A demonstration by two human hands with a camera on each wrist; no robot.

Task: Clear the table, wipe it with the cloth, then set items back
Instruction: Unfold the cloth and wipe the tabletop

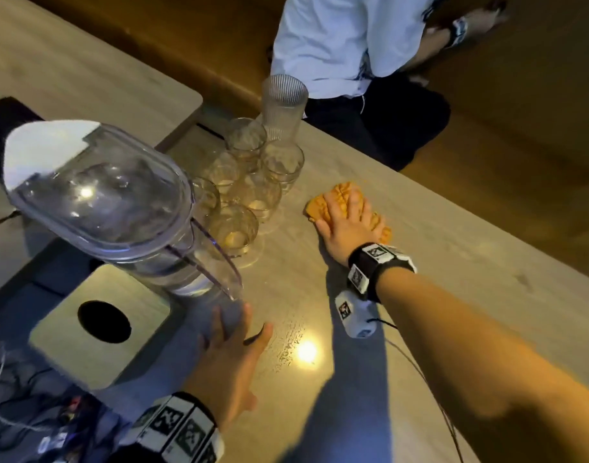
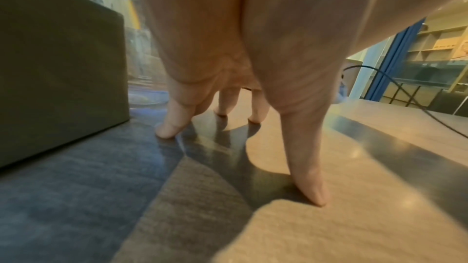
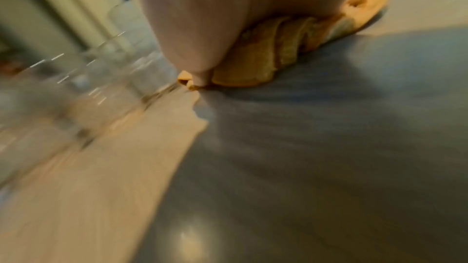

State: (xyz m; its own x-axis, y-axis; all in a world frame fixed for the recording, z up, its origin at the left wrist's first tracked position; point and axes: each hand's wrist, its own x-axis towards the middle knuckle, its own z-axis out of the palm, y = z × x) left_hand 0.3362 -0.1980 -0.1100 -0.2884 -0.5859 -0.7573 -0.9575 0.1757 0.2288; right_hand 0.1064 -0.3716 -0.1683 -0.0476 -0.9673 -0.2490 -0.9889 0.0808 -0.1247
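right hand (image 1: 344,222) lies flat, fingers straight, pressing the orange cloth (image 1: 339,200) at frame centre on the bench (image 1: 453,262); left hand (image 1: 231,359) fingers spread, holding nothing. wipe firmly, steering clear of the glasses (image 1: 249,182) alongside.

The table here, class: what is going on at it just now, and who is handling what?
A person is wiping the table. Their right hand presses an orange cloth flat on the top, beside a cluster of glasses. Their left hand rests with spread fingertips on the table, near a clear water jug and a wooden box, holding nothing.
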